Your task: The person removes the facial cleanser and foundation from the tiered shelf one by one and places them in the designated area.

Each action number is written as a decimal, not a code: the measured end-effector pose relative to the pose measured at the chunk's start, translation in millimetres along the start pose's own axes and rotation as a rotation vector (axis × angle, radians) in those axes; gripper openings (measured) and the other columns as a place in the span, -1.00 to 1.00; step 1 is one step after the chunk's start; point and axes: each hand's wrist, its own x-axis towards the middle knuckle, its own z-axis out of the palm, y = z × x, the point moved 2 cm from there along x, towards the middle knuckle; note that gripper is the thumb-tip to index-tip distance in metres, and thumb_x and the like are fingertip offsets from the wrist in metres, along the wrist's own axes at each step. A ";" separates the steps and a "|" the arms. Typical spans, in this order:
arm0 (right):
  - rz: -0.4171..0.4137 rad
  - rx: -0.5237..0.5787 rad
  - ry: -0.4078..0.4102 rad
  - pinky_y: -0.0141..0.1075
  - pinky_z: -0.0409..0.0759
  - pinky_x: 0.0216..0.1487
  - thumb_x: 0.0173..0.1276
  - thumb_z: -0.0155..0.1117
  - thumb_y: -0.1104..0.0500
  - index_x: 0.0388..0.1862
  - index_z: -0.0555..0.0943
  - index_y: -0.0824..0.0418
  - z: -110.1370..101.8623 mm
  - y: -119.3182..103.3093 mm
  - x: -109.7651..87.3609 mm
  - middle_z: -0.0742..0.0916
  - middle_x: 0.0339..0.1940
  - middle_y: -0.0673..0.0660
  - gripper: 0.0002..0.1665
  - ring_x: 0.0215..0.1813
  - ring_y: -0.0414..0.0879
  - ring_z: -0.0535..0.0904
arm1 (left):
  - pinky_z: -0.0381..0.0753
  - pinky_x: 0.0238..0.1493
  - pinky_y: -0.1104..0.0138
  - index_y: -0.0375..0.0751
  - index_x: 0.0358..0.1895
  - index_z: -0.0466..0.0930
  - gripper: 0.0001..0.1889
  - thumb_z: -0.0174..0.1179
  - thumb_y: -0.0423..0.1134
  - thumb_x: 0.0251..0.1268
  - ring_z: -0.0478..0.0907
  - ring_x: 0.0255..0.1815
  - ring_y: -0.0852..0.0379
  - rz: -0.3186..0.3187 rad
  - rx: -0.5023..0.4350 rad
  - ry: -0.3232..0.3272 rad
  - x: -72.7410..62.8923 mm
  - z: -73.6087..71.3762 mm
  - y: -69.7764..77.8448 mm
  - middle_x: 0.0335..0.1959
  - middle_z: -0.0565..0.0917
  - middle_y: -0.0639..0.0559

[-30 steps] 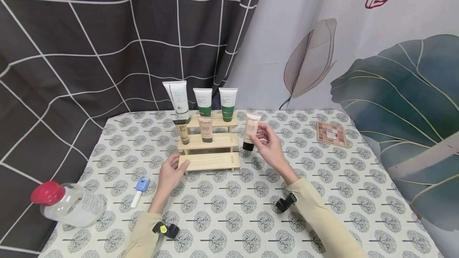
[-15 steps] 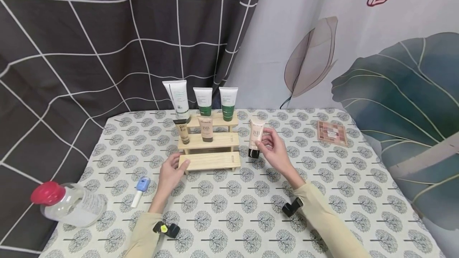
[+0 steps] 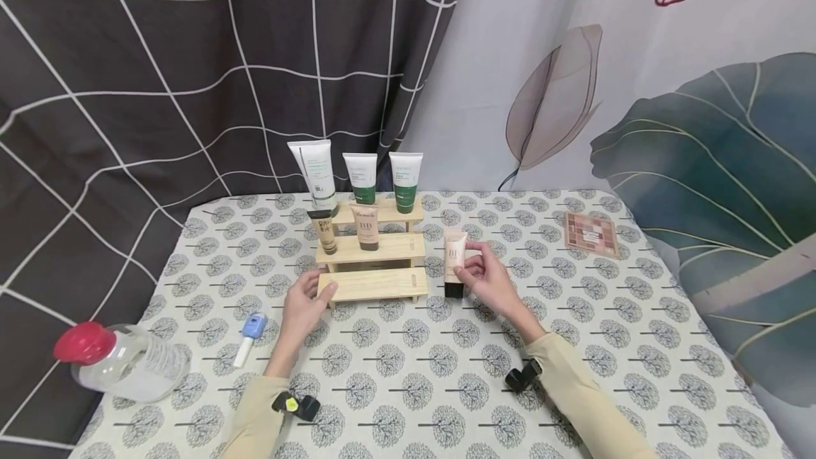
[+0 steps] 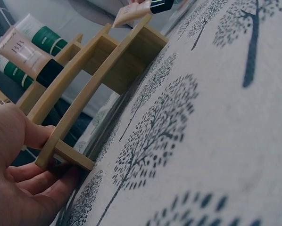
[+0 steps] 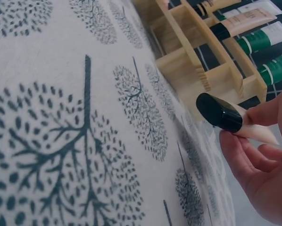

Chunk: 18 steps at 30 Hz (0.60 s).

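Note:
In the head view my right hand (image 3: 494, 282) pinches a pink BB cream tube (image 3: 455, 255) by its side, black cap down, just right of the wooden three-step display stand (image 3: 372, 285). My left hand (image 3: 304, 309) grips the left end of the stand's lowest step, thumb on top and fingers beneath, as the left wrist view shows. A second BB cream tube (image 3: 367, 227) and a small gold tube with a dark end (image 3: 324, 232) stand on the middle step. Along the top step are two white-and-green tubes (image 3: 405, 183) and a larger white tube (image 3: 316, 174).
A clear bottle with a red cap (image 3: 127, 363) stands at the left table edge. Near my left forearm lies a small blue-and-white item (image 3: 249, 338). A makeup palette (image 3: 591, 234) lies at the right. Curtains (image 3: 191, 76) hang behind the patterned tablecloth (image 3: 408, 402).
My right hand has brought the BB cream tube nearer to me and lower, from beside the middle step to beside the lowest step. My left hand keeps its hold on the stand.

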 end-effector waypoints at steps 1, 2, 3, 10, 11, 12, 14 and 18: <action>0.005 -0.008 -0.007 -0.38 0.71 -0.18 0.39 0.31 0.26 0.41 0.28 0.30 0.5 1.7 0.0 0.74 -0.13 0.31 -0.32 -0.21 -0.06 0.67 | 0.50 0.42 -0.05 -0.28 0.39 0.38 -0.45 0.24 -0.18 0.42 0.50 0.36 -0.30 -0.001 0.001 0.000 0.1 -0.1 0.0 0.35 0.52 -0.37; 0.007 -0.009 -0.013 -0.37 0.71 -0.21 0.39 0.31 0.26 0.41 0.28 0.30 0.8 2.6 -0.2 0.74 -0.14 0.31 -0.33 -0.22 -0.06 0.67 | 0.51 0.41 -0.05 -0.28 0.39 0.38 -0.45 0.24 -0.18 0.42 0.50 0.36 -0.30 -0.001 -0.001 0.000 0.1 -0.1 0.2 0.35 0.52 -0.38; 0.008 -0.014 -0.021 -0.36 0.70 -0.23 0.39 0.31 0.26 0.41 0.28 0.30 1.1 3.7 -0.3 0.73 -0.15 0.31 -0.32 -0.23 -0.05 0.66 | 0.51 0.41 -0.05 -0.28 0.39 0.38 -0.45 0.24 -0.18 0.42 0.50 0.36 -0.30 -0.003 -0.002 0.000 0.1 0.0 0.2 0.35 0.52 -0.38; 0.038 -0.062 -0.046 -0.37 0.68 -0.26 0.35 0.35 0.25 0.38 0.32 0.31 3.7 9.5 -1.1 0.73 -0.22 0.25 -0.32 -0.27 -0.06 0.63 | 0.54 0.39 -0.02 -0.30 0.39 0.37 -0.45 0.24 -0.20 0.42 0.52 0.34 -0.30 -0.002 -0.006 0.001 -0.8 1.0 0.5 0.34 0.53 -0.38; 0.043 -0.072 -0.049 -0.36 0.68 -0.27 0.34 0.36 0.24 0.37 0.33 0.30 3.9 9.9 -1.3 0.73 -0.23 0.24 -0.33 -0.27 -0.07 0.63 | 0.53 0.39 -0.02 -0.30 0.39 0.37 -0.45 0.24 -0.20 0.42 0.52 0.34 -0.30 -0.003 -0.006 0.001 -1.0 1.0 0.7 0.34 0.53 -0.38; 0.049 -0.081 -0.052 -0.35 0.69 -0.26 0.34 0.36 0.24 0.35 0.34 0.30 4.1 10.4 -1.5 0.74 -0.23 0.23 -0.34 -0.27 -0.07 0.64 | 0.51 0.41 -0.03 -0.30 0.40 0.37 -0.45 0.24 -0.19 0.42 0.52 0.35 -0.29 -0.004 -0.003 0.001 -1.2 0.9 1.0 0.34 0.53 -0.38; 0.055 -0.096 -0.053 -0.33 0.71 -0.26 0.33 0.38 0.23 0.32 0.37 0.30 4.1 10.8 -1.5 0.74 -0.23 0.23 -0.36 -0.27 -0.07 0.65 | 0.47 0.44 -0.04 -0.30 0.40 0.36 -0.44 0.24 -0.19 0.42 0.51 0.36 -0.29 -0.008 0.002 0.002 -0.9 0.7 1.1 0.35 0.52 -0.38; 0.076 -0.127 -0.054 -0.30 0.73 -0.25 0.32 0.40 0.19 0.28 0.40 0.30 4.0 11.7 -1.1 0.76 -0.20 0.23 -0.38 -0.27 -0.07 0.67 | 0.44 0.46 -0.07 -0.28 0.41 0.36 -0.43 0.24 -0.17 0.42 0.49 0.37 -0.29 -0.021 0.004 0.000 -0.5 0.2 1.2 0.37 0.50 -0.37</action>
